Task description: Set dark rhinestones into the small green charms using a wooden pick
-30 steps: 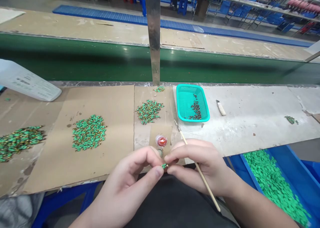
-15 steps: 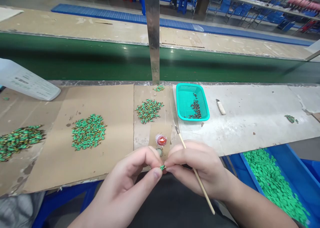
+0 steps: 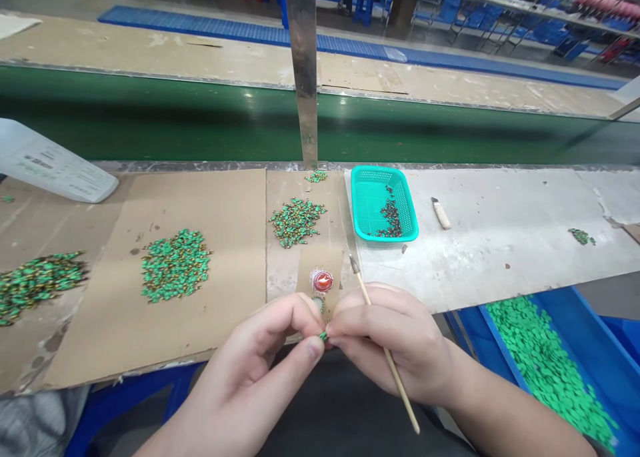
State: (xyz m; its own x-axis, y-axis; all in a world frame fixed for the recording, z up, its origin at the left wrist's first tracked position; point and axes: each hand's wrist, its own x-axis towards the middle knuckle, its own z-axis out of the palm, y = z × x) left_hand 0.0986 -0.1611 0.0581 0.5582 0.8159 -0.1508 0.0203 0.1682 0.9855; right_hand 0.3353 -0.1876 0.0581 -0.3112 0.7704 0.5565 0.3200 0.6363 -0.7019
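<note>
My left hand [image 3: 260, 363] and my right hand [image 3: 395, 340] meet at the near edge of the bench, both pinching one tiny green piece [image 3: 324, 336] between fingertips. A thin wooden brush [image 3: 383, 347] also runs through my right hand, its bristle tip pointing up and away toward the bench. Just beyond my fingers sits a small red cap [image 3: 323, 281] on the cardboard. Farther back lie piles of green pieces: a mid pile [image 3: 296, 221] and a larger pile [image 3: 174, 265] to the left.
A teal mesh basket [image 3: 373, 183] holds dark small parts. Another green pile [image 3: 35, 283] lies far left, a white sheet [image 3: 50, 167] behind it. A blue bin [image 3: 590, 337] of green pieces sits lower right. A steel post [image 3: 306, 70] and green conveyor [image 3: 150, 120] stand behind.
My hands stayed pinched on the green piece. The brush handle has slid and swung slightly left in my right hand; the view shifted a little.
</note>
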